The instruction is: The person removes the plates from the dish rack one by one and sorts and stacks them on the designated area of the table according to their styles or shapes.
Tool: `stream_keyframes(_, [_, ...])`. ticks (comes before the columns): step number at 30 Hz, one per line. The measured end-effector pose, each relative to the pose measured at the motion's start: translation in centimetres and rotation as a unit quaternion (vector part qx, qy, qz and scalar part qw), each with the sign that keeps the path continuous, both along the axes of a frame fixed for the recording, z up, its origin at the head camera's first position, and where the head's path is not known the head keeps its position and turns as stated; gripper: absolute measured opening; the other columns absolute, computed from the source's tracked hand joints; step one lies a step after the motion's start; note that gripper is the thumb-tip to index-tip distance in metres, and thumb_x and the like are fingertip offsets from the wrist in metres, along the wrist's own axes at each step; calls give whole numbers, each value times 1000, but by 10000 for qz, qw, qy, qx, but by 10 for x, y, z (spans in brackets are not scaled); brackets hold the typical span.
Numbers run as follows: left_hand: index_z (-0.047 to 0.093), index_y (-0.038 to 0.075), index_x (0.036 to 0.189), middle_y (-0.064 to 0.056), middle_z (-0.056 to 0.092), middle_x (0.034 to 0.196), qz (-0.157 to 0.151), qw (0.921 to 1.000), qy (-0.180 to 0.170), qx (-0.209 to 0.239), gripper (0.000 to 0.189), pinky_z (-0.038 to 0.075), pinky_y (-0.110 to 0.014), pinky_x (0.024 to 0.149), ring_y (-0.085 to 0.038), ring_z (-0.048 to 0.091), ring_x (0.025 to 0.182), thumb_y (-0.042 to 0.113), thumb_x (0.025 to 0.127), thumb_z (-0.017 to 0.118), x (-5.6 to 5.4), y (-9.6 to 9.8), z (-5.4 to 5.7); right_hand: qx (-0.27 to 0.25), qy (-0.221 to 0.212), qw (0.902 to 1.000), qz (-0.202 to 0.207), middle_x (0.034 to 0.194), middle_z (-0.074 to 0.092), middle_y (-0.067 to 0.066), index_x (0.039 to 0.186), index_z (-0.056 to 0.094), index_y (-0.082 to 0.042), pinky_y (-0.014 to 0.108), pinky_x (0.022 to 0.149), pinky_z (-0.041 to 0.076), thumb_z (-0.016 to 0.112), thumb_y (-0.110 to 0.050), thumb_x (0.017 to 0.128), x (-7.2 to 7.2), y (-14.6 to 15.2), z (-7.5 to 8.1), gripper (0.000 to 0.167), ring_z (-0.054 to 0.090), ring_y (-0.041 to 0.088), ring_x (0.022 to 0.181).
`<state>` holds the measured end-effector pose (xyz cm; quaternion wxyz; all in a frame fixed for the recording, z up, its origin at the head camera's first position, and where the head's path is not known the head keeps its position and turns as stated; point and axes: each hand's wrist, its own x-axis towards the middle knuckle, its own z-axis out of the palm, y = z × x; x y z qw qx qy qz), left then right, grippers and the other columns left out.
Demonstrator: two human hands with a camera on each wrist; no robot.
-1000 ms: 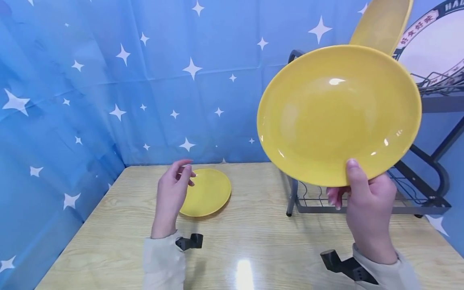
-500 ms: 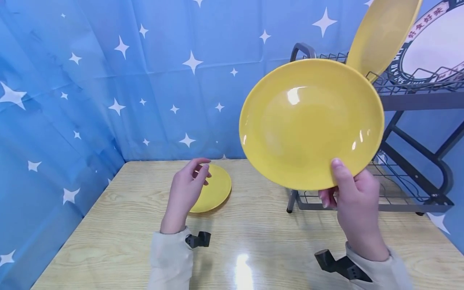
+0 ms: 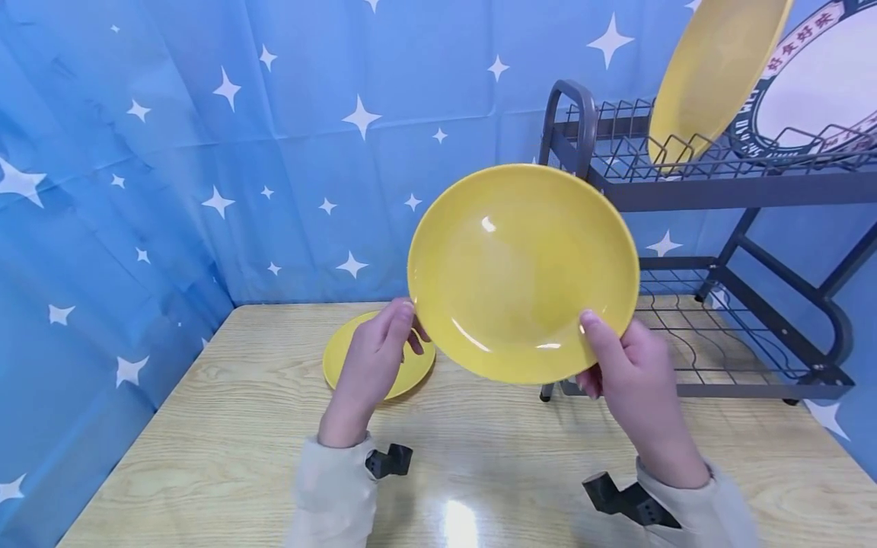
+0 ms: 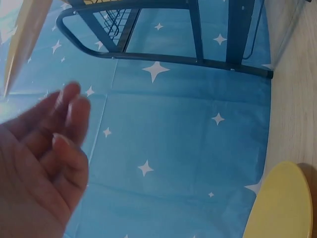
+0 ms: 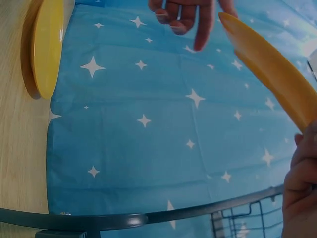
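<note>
Head feed. I read the right hand (image 3: 644, 388) grasping the held plate (image 3: 524, 259), yellow, tipped face-on to me near mid-view; its thumb presses the front at the rim's 4 o'clock. The left hand (image 3: 373, 354) is by the rim's 8 to 9 o'clock, fingers loosely bent and not gripping (I cannot tell whether the thumb touches). At 8 o'clock from the held plate, a second yellow plate (image 3: 409, 371) lies on the table (image 3: 205, 426), partly covered by the left hand. Obstruction: the metal rack (image 3: 726, 196), spanning 1 to 4 o'clock, its near-left upright partly behind the held plate. On its upper shelf, toward 1 o'clock, stands a tilted yellow plate (image 3: 715, 76); at 2 o'clock, a letter-rimmed white plate (image 3: 822, 99). Starred blue curtain (image 3: 301, 175) at 12.
</note>
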<state>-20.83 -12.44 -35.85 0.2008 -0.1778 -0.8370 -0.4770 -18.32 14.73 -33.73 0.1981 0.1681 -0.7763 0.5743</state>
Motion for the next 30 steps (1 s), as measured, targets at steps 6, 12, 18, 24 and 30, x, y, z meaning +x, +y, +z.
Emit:
stream_keyframes(6, [61,22,91,10,57,67,205,9996,12,-203,31,40,-27,50,-10,47,57,49,88,45,2,7,1,321,-148,9993,110,58,53,6,93,53,-5,29,38,42,42,-26,95,0,-4,-2,23,47,19,41])
stream_keyframes(12, [61,23,92,6,56,65,197,9997,-100,-92,31,39,-27,48,-9,46,56,51,87,47,3,7,1,339,-251,9989,199,61,55,6,95,55,-5,29,40,43,45,-26,94,1,-4,0,23,48,19,44])
stream_keyframes(18, [61,20,90,4,56,64,60,9997,-195,154,32,38,-27,45,-12,49,55,49,87,48,4,5,0,339,-388,9982,297,63,56,7,95,55,-5,30,40,43,47,-28,93,-1,-5,0,24,49,21,45])
stream_keyframes(24, [60,18,88,2,56,62,-10,9991,-267,336,30,36,-27,42,-13,50,52,45,87,50,5,2,0,427,-485,9972,380,66,57,7,99,55,-7,30,39,43,48,-29,92,-3,-4,-2,24,50,24,48])
stream_keyframes(30, [59,9,90,-4,55,62,-186,9945,-695,761,25,40,-27,44,-23,50,50,34,89,52,14,6,13,590,-541,9964,290,65,57,6,100,56,-8,30,39,42,51,-30,91,-5,-2,-4,24,51,25,49])
